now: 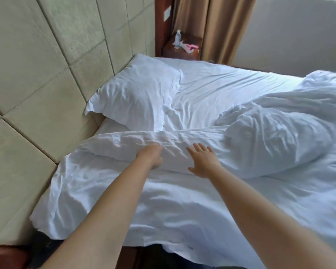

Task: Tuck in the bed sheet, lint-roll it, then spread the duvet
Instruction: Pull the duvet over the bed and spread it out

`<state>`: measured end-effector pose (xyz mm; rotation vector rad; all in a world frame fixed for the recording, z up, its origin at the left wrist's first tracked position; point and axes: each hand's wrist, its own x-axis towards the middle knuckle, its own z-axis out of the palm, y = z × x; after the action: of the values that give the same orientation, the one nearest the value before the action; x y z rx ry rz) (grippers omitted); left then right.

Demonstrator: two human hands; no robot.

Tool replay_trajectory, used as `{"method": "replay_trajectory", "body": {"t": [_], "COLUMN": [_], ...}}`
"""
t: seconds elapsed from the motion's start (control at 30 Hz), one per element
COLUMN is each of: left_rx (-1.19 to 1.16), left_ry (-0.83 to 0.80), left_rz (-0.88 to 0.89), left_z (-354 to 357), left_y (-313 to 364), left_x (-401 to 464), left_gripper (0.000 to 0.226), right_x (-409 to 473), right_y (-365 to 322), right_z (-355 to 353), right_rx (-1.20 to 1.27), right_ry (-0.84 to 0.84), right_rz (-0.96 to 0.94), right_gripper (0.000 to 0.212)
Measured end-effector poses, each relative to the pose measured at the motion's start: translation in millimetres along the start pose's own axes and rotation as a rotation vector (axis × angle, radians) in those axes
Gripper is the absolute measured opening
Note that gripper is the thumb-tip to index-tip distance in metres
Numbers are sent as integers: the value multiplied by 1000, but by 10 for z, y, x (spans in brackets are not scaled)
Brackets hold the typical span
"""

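Note:
A white duvet (182, 200) lies crumpled over the near half of the bed, bunched into a heap (279, 136) at the right. My left hand (150, 155) grips a fold along the duvet's upper edge, fingers curled into the cloth. My right hand (202, 159) lies flat on the same fold, fingers spread. Beyond the duvet the white bed sheet (221, 88) shows, wrinkled. A white pillow (136, 94) leans by the headboard.
A padded beige headboard (47, 74) runs along the left. A wooden nightstand (180, 49) at the back holds a water bottle (177, 38) and a pink item (191, 47). Brown curtains (211, 26) hang behind it. The bed's near edge overhangs dark floor.

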<state>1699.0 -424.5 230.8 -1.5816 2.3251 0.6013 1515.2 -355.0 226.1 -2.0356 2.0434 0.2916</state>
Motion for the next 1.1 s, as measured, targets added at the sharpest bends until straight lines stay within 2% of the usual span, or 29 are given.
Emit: {"method": "replay_trajectory", "body": {"t": [0.13, 0.3, 0.6, 0.77, 1.1], "left_rx": [29, 82, 150, 210, 325], "left_ry": [-52, -22, -51, -78, -78], "left_rz": [144, 317, 466, 528, 715], "left_z": [57, 146, 426, 800, 1662], "left_y": [425, 1066, 2276, 3298, 5786], "left_x": [-122, -227, -487, -760, -1504], "left_gripper": [51, 50, 51, 47, 50], "right_x": [-559, -1066, -2046, -2846, -4741], "right_y": [266, 642, 1445, 2205, 3936], "right_z": [40, 69, 248, 562, 1124], "right_rx": [28, 51, 111, 155, 259], "right_ry": [39, 100, 106, 56, 56], "right_rz": [141, 294, 452, 549, 714], "right_gripper": [79, 76, 75, 75, 75]}}
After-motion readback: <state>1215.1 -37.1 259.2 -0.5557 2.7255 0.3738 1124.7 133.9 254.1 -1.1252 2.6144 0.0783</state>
